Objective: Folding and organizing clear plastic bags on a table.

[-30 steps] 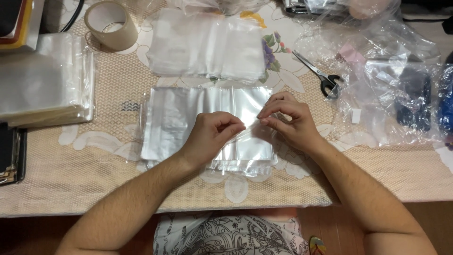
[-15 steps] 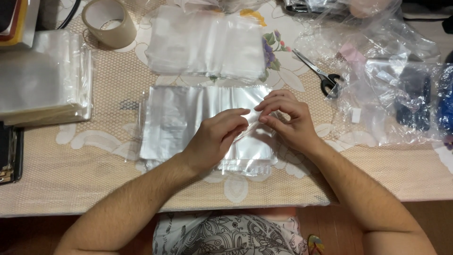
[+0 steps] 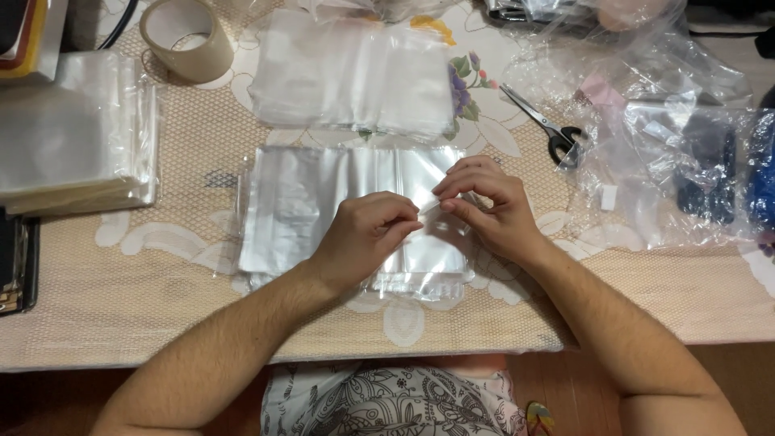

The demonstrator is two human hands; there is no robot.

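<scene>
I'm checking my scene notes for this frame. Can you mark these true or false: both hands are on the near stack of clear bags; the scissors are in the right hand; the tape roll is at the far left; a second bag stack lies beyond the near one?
1. Both hands, left hand and right hand, meet on the near stack of clear bags: true.
2. The scissors are in the right hand: false, they lie on the table, right of the hands.
3. The tape roll is at the far left: true.
4. A second bag stack lies beyond the near one: true.
5. The left hand is flat and open: false, its fingers are curled, pinching.
</scene>
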